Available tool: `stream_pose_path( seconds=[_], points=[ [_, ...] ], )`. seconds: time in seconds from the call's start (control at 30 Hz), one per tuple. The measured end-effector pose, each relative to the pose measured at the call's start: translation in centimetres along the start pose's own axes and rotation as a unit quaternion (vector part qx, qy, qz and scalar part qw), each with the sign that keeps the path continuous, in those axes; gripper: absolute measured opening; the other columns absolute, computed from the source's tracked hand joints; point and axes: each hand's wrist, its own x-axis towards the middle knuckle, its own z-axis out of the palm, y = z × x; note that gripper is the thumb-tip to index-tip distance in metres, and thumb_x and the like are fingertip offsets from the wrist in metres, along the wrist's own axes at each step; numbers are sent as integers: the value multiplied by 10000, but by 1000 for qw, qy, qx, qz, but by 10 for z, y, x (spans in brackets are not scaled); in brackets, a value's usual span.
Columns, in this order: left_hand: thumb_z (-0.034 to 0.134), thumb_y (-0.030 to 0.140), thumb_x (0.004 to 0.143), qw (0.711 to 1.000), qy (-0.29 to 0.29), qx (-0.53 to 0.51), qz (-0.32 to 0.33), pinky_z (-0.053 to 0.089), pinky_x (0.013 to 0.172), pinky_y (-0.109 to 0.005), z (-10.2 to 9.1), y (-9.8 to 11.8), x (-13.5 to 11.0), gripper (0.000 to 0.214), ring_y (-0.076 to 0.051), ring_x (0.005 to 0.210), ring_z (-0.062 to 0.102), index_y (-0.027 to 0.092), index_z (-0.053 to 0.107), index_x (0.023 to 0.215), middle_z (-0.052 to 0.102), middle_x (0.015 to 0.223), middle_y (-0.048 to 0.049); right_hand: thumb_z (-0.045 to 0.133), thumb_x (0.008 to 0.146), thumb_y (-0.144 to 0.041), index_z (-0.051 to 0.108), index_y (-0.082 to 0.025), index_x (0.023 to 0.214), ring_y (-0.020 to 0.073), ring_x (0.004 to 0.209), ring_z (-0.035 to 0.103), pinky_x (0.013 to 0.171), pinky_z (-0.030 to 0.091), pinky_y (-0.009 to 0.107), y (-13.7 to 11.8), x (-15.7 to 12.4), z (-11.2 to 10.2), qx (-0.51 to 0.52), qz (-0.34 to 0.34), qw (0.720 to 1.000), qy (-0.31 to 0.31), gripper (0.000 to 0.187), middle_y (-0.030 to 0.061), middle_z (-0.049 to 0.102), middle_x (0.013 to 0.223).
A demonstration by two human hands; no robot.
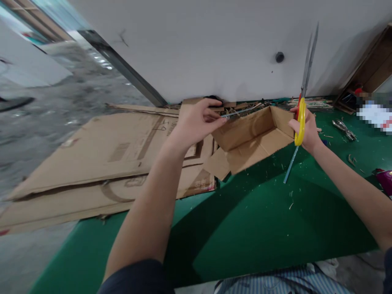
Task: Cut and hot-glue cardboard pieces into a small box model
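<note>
My left hand point(196, 122) is closed in a pinch on a thin metal strip point(241, 111) that runs along the far rim of a small open cardboard box point(251, 141) on the green table point(245, 228). My right hand point(308, 128) grips yellow-handled scissors point(301, 118) at the box's right wall, their long blades pointing up toward the wall. A thin blue stick point(290, 165) slants down from under the right hand onto the table.
Large flattened cardboard sheets point(101, 163) lie over the table's left end. Pliers point(344, 128) rest at the right, a dark red object point(385, 179) at the right edge, and scraps litter the back by the white wall point(214, 49).
</note>
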Motion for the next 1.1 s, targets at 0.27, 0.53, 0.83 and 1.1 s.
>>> stream_pose_path(
  seconds=[0.27,0.53,0.83,1.1],
  points=[
    [825,412,716,993,-115,25,-26,485,960,-396,32,10,-5,350,-313,950,674,243,760,1015,719,929,-61,721,694,-304,528,-284,978,264,964,637,884,528,496,-20,-4,-3,28,-81,995,-44,344,66,672,1035],
    [789,97,730,982,-48,-172,-63,432,673,-256,52,-6,4,128,-167,660,548,182,694,743,642,689,-11,760,780,-497,546,-304,1091,297,1196,609,1050,512,525,-25,-4,-9,3,-105,994,13,424,81,629,1193],
    [640,-26,784,824,117,-526,-178,557,633,-240,59,-12,17,199,-118,625,646,173,630,790,696,744,-8,776,748,-644,617,-294,1083,285,1103,647,909,591,490,-29,-3,-18,54,-58,994,-78,510,75,663,1124],
    [619,-29,789,772,232,-559,-195,580,743,-262,57,-32,28,248,-110,622,646,212,561,805,689,713,40,749,730,-710,734,-248,941,263,1045,688,853,616,413,-33,4,-52,-74,84,907,-407,508,76,734,1131]
  ],
)
